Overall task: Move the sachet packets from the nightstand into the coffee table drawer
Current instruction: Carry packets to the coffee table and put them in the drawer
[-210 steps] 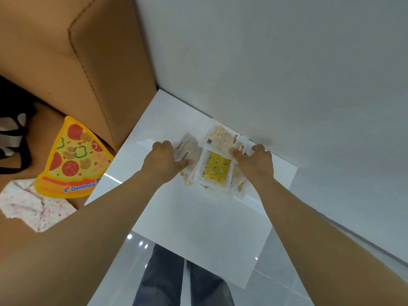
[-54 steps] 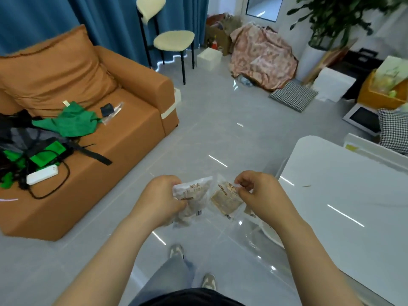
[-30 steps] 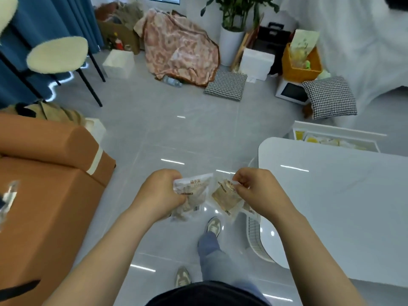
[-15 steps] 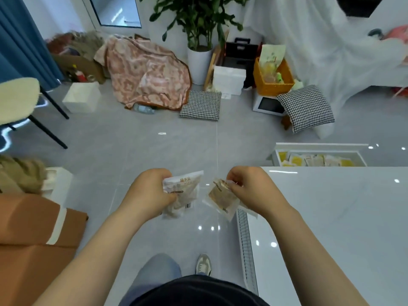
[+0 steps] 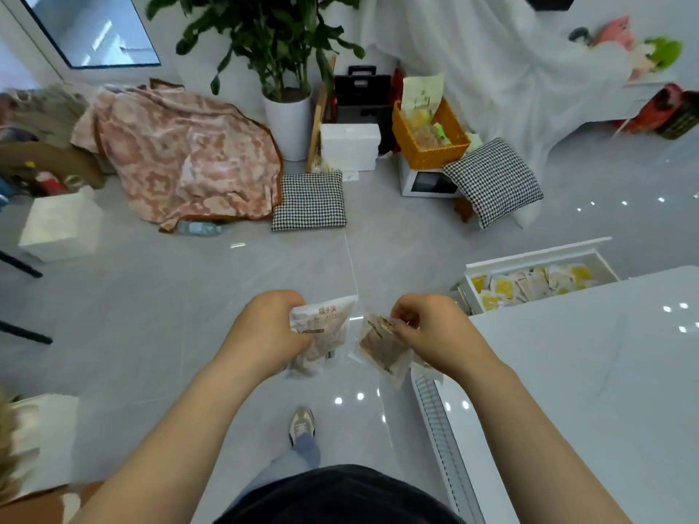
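Sachet packets fill both hands above the grey floor (image 5: pixel 151 315). The left hand (image 5: pixel 272 330) has its grip clenched round a small bunch of pale packets (image 5: pixel 321 338); one with a white printed label faces up, and how many lie behind it cannot be told. The right hand (image 5: pixel 435 330) pinches a second bunch (image 5: pixel 382 349), with one clear packet of brown contents in front and at least one more showing beneath the wrist. The two bunches hang close together without touching.

To the right lies the white coffee table surface (image 5: pixel 586 372), its near corner just beside the right forearm. Beyond its far edge one drawer (image 5: pixel 537 259) stands pulled open, holding a row of yellow and pale sachets (image 5: pixel 529 283), too many and too small to count. The held packets are well short of that drawer, off to its left.

Along the far wall stand one potted plant (image 5: pixel 287 119), one orange basket (image 5: pixel 431 145), two black-and-white checked cushions (image 5: pixel 310 200) and one pink patterned blanket (image 5: pixel 181 156). One shoe (image 5: pixel 301 423) shows on the floor below the hands.
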`<act>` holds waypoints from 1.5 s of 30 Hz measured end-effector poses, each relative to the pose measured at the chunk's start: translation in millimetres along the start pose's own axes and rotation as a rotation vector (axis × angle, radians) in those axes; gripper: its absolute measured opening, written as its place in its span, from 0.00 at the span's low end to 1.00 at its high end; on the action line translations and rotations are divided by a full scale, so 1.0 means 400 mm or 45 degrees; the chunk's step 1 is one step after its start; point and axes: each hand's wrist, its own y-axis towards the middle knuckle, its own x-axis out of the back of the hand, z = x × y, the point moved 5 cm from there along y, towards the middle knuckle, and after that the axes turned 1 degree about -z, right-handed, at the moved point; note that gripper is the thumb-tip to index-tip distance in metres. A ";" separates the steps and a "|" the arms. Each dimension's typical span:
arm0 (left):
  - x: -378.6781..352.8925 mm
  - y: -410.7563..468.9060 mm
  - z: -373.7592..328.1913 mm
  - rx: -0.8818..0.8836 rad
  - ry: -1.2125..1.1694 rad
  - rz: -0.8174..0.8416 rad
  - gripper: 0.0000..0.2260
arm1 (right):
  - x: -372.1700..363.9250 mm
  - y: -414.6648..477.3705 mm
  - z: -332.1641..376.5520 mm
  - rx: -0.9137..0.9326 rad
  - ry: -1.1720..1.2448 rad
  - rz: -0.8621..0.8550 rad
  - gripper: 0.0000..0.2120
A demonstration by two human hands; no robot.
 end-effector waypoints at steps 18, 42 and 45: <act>0.070 0.572 -0.191 -0.325 0.181 0.231 0.02 | 0.102 0.385 -0.105 -0.383 0.153 -0.184 0.04; -0.101 1.310 -0.756 -0.815 0.369 0.635 0.05 | 0.451 0.843 -0.510 -0.908 0.293 -0.443 0.05; -0.119 1.410 -0.840 -0.894 0.395 0.687 0.04 | 0.503 0.898 -0.542 -1.005 0.308 -0.486 0.05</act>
